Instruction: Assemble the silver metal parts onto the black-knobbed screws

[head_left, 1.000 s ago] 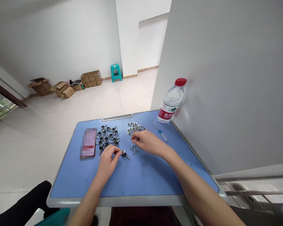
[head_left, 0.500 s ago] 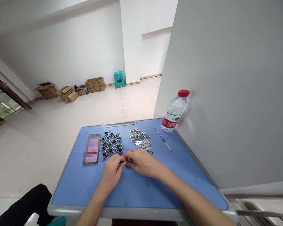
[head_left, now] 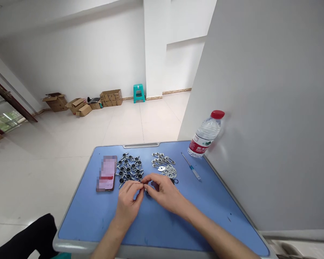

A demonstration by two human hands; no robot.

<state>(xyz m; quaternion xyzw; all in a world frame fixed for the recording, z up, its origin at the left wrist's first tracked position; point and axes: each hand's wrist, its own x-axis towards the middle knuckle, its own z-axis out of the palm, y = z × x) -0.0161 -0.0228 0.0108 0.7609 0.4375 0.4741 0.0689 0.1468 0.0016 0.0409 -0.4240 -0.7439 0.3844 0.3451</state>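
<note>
My left hand [head_left: 128,199] is closed in a pinch over the middle of the blue table, its fingertips meeting those of my right hand [head_left: 166,192]. The right fingers are closed as well, with thumb and index drawn together. Whatever sits between the fingertips is too small and covered to make out. A small round metal part [head_left: 147,192] shows partly below the right thumb. Left of the hands lies a cluster of metal fittings with black round centres [head_left: 128,169]. Behind the right hand are flat metal plates [head_left: 170,171], hook-shaped metal pieces [head_left: 162,159] and a black ring [head_left: 176,181].
A phone [head_left: 107,173] lies at the table's left. On the right are a screwdriver [head_left: 191,167] and a water bottle [head_left: 206,135] beside a grey partition [head_left: 264,118]. Cardboard boxes [head_left: 111,98] and a teal stool [head_left: 139,93] stand by the far wall.
The view has tipped slightly, so the table sits lower. My right fingers have shifted at the pinch, and a small round metal part now shows beneath them. Both hands stay together.
</note>
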